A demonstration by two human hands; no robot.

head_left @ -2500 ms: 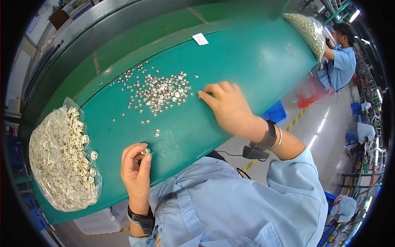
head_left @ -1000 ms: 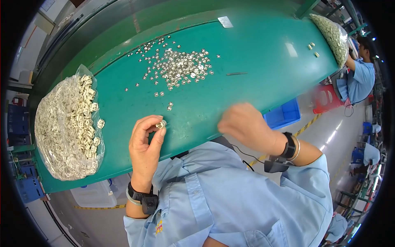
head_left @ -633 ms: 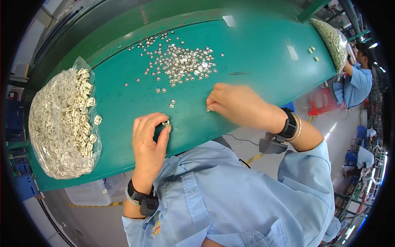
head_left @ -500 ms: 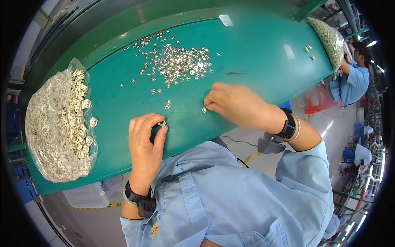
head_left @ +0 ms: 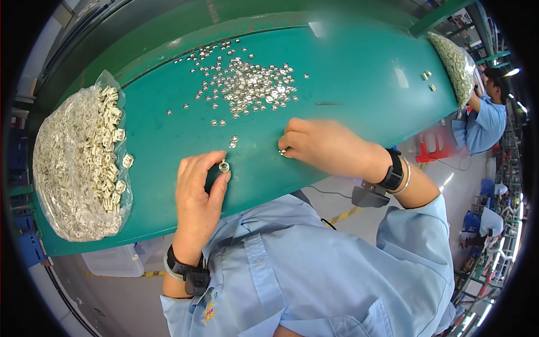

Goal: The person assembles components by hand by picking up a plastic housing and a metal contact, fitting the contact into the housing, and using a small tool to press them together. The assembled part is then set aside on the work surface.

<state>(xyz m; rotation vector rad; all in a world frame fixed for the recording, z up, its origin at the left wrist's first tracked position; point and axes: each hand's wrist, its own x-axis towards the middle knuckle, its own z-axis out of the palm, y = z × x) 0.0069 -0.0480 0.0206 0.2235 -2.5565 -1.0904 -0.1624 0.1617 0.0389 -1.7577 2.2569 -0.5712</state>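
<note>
My left hand [head_left: 197,188] is closed in a pinch, with a small round pale part [head_left: 224,167] between its thumb and forefinger, a shiny face showing. To its right, my right hand [head_left: 320,147] pinches a small shiny metal disc [head_left: 282,151] just at the green tabletop. Two or three loose metal discs [head_left: 233,141] lie between the hands. Beyond them spreads a heap of silvery discs [head_left: 252,84]. A clear plastic bag [head_left: 73,168] at the left is full of cream plastic pieces [head_left: 109,163], and one such piece [head_left: 128,161] lies beside its opening.
A thin metal tool [head_left: 328,103] lies right of the heap. Far right are a second full bag [head_left: 452,67], a few loose pale pieces [head_left: 429,80] and a co-worker [head_left: 484,115] in a blue shirt. The green table [head_left: 151,191] ends just in front of me.
The round part in my left hand now shows its shiny face more fully. My right fingers have closed on the disc beside them. The whole view has shifted slightly.
</note>
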